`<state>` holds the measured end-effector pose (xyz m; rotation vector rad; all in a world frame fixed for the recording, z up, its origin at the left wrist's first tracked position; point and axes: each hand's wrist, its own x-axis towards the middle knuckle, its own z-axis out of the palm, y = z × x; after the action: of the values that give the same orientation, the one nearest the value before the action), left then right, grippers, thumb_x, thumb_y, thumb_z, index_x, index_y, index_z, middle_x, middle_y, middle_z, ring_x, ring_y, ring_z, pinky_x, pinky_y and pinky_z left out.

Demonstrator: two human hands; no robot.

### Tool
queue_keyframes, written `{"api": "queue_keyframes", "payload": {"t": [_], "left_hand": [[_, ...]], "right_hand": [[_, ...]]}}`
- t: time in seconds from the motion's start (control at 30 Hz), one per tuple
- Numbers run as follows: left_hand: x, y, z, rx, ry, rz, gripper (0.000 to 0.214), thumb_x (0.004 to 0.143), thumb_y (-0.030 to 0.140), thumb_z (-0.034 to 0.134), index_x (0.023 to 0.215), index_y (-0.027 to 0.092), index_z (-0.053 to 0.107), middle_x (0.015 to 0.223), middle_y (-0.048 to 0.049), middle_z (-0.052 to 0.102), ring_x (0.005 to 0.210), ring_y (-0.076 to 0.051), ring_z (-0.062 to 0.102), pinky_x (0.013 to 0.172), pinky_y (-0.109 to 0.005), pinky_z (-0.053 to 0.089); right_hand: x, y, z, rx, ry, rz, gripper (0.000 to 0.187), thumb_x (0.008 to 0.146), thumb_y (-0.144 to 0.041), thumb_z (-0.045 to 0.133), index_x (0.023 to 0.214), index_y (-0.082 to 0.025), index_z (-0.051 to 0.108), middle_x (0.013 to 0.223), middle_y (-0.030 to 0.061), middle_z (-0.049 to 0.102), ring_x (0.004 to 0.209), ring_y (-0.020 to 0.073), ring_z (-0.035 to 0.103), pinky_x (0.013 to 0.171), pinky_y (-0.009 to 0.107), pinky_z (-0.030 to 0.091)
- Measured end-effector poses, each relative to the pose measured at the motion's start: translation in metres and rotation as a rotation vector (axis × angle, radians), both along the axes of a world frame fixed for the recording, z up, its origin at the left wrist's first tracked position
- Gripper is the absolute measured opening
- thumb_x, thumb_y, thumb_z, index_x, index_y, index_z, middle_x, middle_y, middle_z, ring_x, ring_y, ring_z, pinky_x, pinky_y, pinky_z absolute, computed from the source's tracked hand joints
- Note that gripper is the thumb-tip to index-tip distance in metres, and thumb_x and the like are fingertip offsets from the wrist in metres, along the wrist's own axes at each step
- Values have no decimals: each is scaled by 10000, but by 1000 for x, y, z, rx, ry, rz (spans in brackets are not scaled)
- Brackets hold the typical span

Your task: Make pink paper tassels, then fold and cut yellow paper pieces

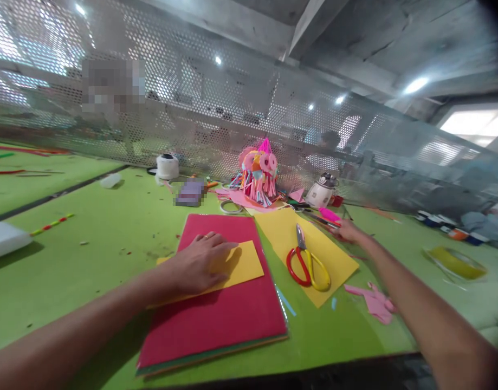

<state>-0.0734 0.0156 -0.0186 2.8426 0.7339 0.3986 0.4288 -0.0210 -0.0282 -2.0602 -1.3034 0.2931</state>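
My left hand (202, 260) lies flat, fingers spread, on a yellow paper strip (240, 265) that rests on a red sheet topping a stack of coloured paper (220, 319). My right hand (348, 232) reaches to the far right of a yellow sheet (281, 233); its fingers touch a pink pen-like object (329, 215), and I cannot make out whether they grip it. Scissors with red and yellow handles (308, 260) lie on the yellow sheet between my hands.
A pink fringed paper craft (259, 173) stands at the back near a white glue pot (319, 192) and a tape ring (231, 207). Pink scraps (373, 300) lie at the right. A white roll (167, 166) and perforated metal screen (232, 108) sit behind the green table (110, 227).
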Motion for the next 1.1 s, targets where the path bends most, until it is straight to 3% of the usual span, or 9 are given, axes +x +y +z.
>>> {"api": "queue_keyframes", "payload": {"t": [0.17, 0.27, 0.33, 0.43, 0.57, 0.8, 1.1], "left_hand": [[-1, -1, -5, -6, -173, -59, 619, 803, 244, 633, 1382, 208, 417, 1178, -115, 524, 1076, -267, 510, 946, -433, 454], [1, -3, -10, 33, -227, -154, 486, 865, 197, 567, 1338, 208, 459, 1097, -97, 551, 1004, -226, 520, 930, -393, 455], [3, -4, -11, 104, -224, -241, 280, 891, 159, 513, 1160, 186, 585, 965, -84, 572, 901, -205, 527, 888, -371, 459], [5, -8, -9, 247, -182, -327, 222, 905, 89, 425, 905, 162, 635, 854, -92, 573, 811, -196, 510, 814, -350, 461], [3, -17, -1, 347, -164, -399, 272, 931, 77, 374, 865, 157, 625, 828, -100, 586, 822, -209, 512, 800, -353, 469], [1, -20, 1, 354, -180, -523, 261, 957, 124, 370, 987, 186, 622, 906, -109, 630, 982, -235, 557, 892, -372, 491], [-1, -17, -1, 315, -233, -485, 218, 956, 181, 415, 1013, 191, 625, 923, -115, 645, 980, -238, 592, 867, -396, 531]], "right_hand": [[-5, -33, 15, 109, 227, -13, 405, 694, -607, 644, 680, -223, 515, 445, -45, 419, 371, 108, 365, 363, 251, 293], [-38, -52, 28, 204, 365, 68, 487, 719, -701, 603, 700, -227, 494, 520, -46, 414, 404, 93, 368, 371, 244, 314], [-73, -58, 33, 211, 510, 192, 464, 729, -646, 662, 791, -198, 555, 581, -35, 469, 445, 91, 429, 401, 233, 366], [-127, -58, 32, 81, 657, 446, 401, 775, -534, 701, 898, -165, 603, 680, -11, 565, 530, 101, 547, 490, 233, 467], [-172, -46, 21, -92, 656, 659, 397, 785, -504, 704, 908, -130, 652, 636, -8, 602, 533, 103, 586, 516, 220, 486], [-179, -38, 1, -219, 648, 643, 447, 766, -499, 713, 1014, -128, 686, 596, -13, 618, 424, 67, 508, 415, 179, 384], [-174, -39, 7, -211, 479, 695, 396, 793, -442, 699, 997, -104, 734, 570, -15, 577, 444, 55, 415, 414, 192, 312]]}}
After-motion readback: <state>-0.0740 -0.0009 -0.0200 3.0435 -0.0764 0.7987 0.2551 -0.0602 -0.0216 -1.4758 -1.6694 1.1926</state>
